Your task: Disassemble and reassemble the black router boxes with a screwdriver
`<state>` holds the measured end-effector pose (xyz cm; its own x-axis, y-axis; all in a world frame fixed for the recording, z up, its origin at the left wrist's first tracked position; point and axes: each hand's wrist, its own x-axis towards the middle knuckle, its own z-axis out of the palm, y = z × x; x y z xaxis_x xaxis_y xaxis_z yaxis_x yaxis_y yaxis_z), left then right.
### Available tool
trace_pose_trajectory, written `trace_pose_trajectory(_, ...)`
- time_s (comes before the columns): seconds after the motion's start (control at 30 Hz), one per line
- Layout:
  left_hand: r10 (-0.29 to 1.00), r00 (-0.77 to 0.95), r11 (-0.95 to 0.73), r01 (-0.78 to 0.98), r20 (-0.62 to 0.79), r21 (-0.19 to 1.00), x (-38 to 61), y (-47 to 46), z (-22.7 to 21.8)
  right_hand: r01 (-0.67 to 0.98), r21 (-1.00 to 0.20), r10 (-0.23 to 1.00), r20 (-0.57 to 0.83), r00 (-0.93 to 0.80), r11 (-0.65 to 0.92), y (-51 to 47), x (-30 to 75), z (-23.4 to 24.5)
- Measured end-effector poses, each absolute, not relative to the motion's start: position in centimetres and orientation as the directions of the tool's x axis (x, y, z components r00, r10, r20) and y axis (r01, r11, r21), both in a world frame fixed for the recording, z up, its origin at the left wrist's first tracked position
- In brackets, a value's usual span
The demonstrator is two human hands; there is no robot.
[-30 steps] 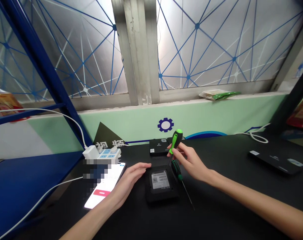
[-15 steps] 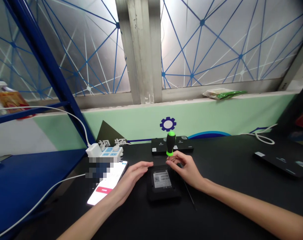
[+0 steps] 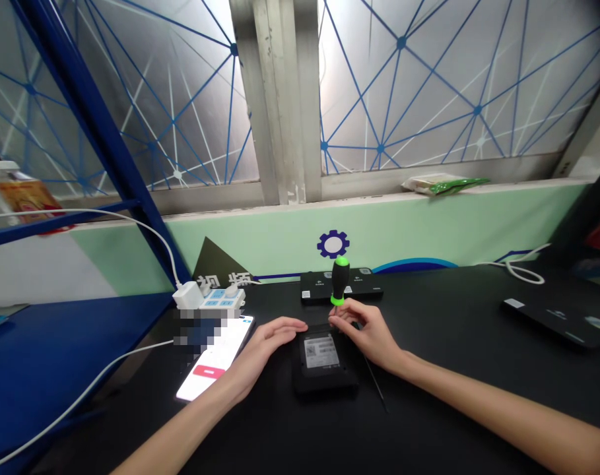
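A flat black device (image 3: pixel 324 380) with a white printed label lies on the black table in front of me. My right hand (image 3: pixel 364 328) pinches the thin shaft of a screwdriver (image 3: pixel 340 280) just below its black and green handle. The screwdriver stands nearly upright over the far right corner of the device; its tip is hidden behind my fingers. My left hand (image 3: pixel 272 340) rests at the device's far left corner, fingers stretched out and fingertips at its edge. A thin dark rod (image 3: pixel 376 386) lies to the right of the device, under my right wrist.
To the left lie a lit phone (image 3: pixel 220 363) and a white power strip (image 3: pixel 223 299) with a plugged-in charger (image 3: pixel 188 295). Black boxes (image 3: pixel 314 290) stand by the wall. Another flat black box (image 3: pixel 560 323) and a white cable (image 3: pixel 525 270) are on the right.
The screwdriver handle has shifted very slightly right and up in view. Both hands keep nearly the same places, and the device has not visibly moved on the table.
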<state>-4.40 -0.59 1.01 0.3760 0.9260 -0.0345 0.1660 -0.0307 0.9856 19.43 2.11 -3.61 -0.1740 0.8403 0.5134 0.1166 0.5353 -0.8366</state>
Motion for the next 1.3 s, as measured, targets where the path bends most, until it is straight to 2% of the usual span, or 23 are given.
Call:
trace_pose_trajectory(0.23, 0.935, 0.351, 0.021, 0.08, -0.048, 0.997, -4.29, -0.5, 0.98, 0.138, -0.822, 0.83, 0.527, -0.183, 0.552, 2.09, 19.47, -3.58)
trace_pose_trajectory(0.6, 0.942, 0.328, 0.014, 0.168, -0.07, 0.986, -4.25, -0.46, 0.32, 0.159, -0.806, 0.815, 0.531, -0.233, 0.571, 1.92, 19.67, -3.39)
trace_pose_trajectory(0.83, 0.945, 0.321, 0.004, 0.173, -0.06, 0.985, -4.17, -0.46, 0.25, 0.241, -0.742, 0.78, 0.593, -0.199, 0.626, 1.95, 19.51, -3.17)
trace_pose_trajectory(1.07, 0.939, 0.336, 0.015, 0.17, -0.072, 0.985, -4.19, -0.47, 0.42, 0.134, -0.836, 0.845, 0.513, -0.152, 0.532, 2.29, 19.37, -3.52)
trace_pose_trajectory(1.3, 0.939, 0.341, -0.015, 0.188, -0.051, 0.982, -4.19, -0.53, 0.55, 0.143, -0.829, 0.839, 0.52, -0.162, 0.541, 2.09, 19.44, -3.4)
